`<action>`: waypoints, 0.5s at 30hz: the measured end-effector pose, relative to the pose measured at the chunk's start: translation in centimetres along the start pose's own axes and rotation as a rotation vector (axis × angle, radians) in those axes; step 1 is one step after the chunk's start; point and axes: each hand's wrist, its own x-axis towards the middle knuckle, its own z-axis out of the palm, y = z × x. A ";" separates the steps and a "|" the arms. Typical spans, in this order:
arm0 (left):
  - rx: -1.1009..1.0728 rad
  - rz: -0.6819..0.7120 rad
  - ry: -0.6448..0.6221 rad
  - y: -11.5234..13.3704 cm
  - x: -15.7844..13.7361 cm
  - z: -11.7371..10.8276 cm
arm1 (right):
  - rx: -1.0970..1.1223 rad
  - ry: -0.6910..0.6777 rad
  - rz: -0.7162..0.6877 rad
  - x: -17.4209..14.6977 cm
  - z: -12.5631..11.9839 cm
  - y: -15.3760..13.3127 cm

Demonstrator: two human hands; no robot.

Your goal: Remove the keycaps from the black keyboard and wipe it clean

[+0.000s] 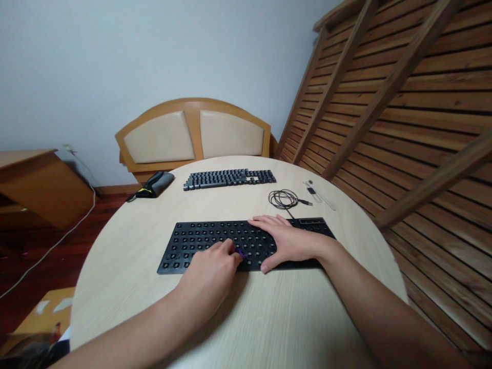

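A black keyboard [215, 231] with its keycaps off lies flat on the table, bare switches showing in rows. My left hand [215, 261] is closed in a pinch over its lower middle. A small purple thing [241, 253] pokes out from those fingertips, close against the switches; its kind is mostly hidden by the fingers. My right hand [290, 238] lies spread over the right part of the keyboard, fingers toward the far edge and thumb by the near edge. It covers many of the switches there. The coiled USB cable [283, 199] rests behind the keyboard.
Dark keycaps [219, 178] stand in rows at the back of the round table [126, 256]. A black and grey pouch [157, 183] sits at the far left. Small tools [321, 195], some thin and wire-like, lie at the right. Slatted wood [384, 128] leans beyond the right edge.
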 end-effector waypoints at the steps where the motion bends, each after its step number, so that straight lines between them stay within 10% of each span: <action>1: 0.000 -0.003 0.004 -0.2 -0.1 0.0 | 0.001 0.003 -0.004 0.0 0.1 0.1; 15: 0.008 -0.119 -0.076 -6.1 -3.2 -1.4 | 0.007 -0.006 0.006 -0.1 0.0 0.1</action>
